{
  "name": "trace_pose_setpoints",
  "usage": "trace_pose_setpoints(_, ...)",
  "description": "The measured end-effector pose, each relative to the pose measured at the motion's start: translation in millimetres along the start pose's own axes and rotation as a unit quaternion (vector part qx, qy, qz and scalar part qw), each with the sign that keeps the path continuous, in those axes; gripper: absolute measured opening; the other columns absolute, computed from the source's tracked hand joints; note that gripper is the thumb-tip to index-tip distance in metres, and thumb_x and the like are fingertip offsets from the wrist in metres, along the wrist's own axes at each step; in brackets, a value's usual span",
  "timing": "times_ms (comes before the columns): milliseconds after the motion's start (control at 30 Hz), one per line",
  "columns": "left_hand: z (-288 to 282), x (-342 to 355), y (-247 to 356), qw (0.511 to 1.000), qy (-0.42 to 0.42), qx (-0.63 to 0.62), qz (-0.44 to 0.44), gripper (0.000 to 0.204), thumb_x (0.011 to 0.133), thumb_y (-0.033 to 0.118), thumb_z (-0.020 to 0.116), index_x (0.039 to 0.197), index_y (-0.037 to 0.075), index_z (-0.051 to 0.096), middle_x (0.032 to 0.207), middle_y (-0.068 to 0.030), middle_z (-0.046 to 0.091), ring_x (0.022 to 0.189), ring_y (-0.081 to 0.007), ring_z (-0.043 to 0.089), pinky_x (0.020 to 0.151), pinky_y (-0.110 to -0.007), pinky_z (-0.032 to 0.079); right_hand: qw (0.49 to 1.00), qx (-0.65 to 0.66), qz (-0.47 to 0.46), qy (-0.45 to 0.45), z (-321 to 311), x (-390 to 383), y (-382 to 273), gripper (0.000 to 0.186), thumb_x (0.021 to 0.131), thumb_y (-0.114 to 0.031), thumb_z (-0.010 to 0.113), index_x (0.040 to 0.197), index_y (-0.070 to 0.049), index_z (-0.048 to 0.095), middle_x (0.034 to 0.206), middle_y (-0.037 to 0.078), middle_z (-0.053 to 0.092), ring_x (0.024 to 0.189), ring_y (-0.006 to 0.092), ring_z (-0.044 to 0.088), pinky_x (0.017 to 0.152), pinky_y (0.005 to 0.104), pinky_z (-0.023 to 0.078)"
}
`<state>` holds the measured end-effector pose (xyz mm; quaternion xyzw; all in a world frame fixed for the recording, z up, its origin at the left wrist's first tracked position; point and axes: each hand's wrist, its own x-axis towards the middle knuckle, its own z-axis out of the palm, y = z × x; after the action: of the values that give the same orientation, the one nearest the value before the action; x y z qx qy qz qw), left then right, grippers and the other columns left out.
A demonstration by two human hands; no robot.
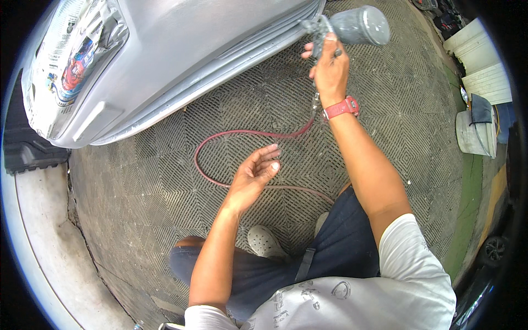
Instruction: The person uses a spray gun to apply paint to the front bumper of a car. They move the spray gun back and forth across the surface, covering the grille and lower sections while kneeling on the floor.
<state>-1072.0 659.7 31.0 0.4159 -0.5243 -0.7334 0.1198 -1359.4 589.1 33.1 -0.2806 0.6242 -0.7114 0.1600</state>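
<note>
Right hand (330,69) clenched on spray gun (324,33) grip, held up beside grey car panel (181,49) | left hand (254,177) released, over red air hose (231,135) | I judge the gun rigid, top-heavy with cup (360,25); take it by the handle.

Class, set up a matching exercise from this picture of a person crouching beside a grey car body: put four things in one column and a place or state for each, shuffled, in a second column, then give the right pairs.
Things:
1. spray gun
2. red hose
3. left hand
4. newspaper masking

Places or states:
A. open, palm up, holding nothing
B. taped over the end of the grey car panel
C. gripped in the raised right hand
D. looped on the grid floor mat

Pairs: 1-C, 2-D, 3-A, 4-B
</note>
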Motion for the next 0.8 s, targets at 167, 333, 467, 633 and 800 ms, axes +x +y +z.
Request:
trace_pose_setpoints(167, -2.3, -2.3, -1.2, 1.0, 0.007, -0.003, -0.008, 0.053, 0.107, 0.022, 0.07, 0.154, 0.005, 0.054, 0.15, -0.012, 0.064, 0.136, -0.0235, 0.061, 0.119, -0.039, 0.046, 0.999, 0.012, -0.011, 0.051, -1.2, 3.9, -3.3, 0.054, 0.116, -0.048, 0.046, 0.127, 0.0, 0.068, 0.088, 0.007, 0.076, 0.069, 0.0127, 0.071, 0.043, 0.0277, 0.047)
trace_pose_setpoints(333, -1.7, 3.4, -1.5, 1.0, 0.014, 0.007, -0.001, 0.052, 0.107, 0.019, 0.069, 0.154, 0.004, 0.054, 0.149, -0.0123, 0.064, 0.135, -0.0224, 0.061, 0.119, -0.037, 0.046, 0.999, 0.02, 0.007, -0.048, 13.2, -24.1, -3.2, 0.053, 0.116, -0.046, 0.047, 0.127, 0.001, 0.07, 0.086, 0.008, 0.075, 0.072, 0.0146, 0.073, 0.062, 0.0312, 0.056)
trace_pose_setpoints(467, 3.0, 12.4, -1.4, 1.0, -0.002, 0.0, 0.018, 0.052, 0.107, 0.017, 0.069, 0.154, 0.003, 0.053, 0.148, -0.0124, 0.064, 0.134, -0.021, 0.061, 0.118, -0.036, 0.047, 0.992, 0.028, 0.006, -0.124, 33.3, -56.7, -2.3, 0.05, 0.115, -0.042, 0.051, 0.131, 0.002, 0.069, 0.085, 0.009, 0.076, 0.074, 0.0152, 0.074, 0.07, 0.0333, 0.059)
trace_pose_setpoints(633, 5.9, 19.4, -4.3, 1.0, -0.021, -0.017, 0.008, 0.052, 0.105, 0.013, 0.072, 0.153, 0.001, 0.054, 0.144, -0.0133, 0.065, 0.129, -0.0182, 0.062, 0.112, -0.034, 0.051, 0.976, 0.043, 0.022, -0.213, 46.9, -83.7, -1.0, 0.05, 0.116, -0.044, 0.047, 0.132, -0.002, 0.068, 0.09, 0.006, 0.076, 0.06, 0.0078, 0.064, 0.046, 0.0239, 0.048)
trace_pose_setpoints(800, 2.6, 16.7, -7.7, 1.0, -0.003, 0.002, 0.01, 0.052, 0.107, 0.017, 0.07, 0.154, 0.003, 0.053, 0.146, -0.0118, 0.066, 0.131, -0.0188, 0.062, 0.116, -0.036, 0.047, 0.978, 0.04, 0.067, -0.191, 42.8, -81.7, 3.9, 0.056, 0.115, -0.05, 0.045, 0.131, -0.001, 0.068, 0.091, 0.006, 0.076, 0.062, 0.0086, 0.066, 0.046, 0.0235, 0.048)
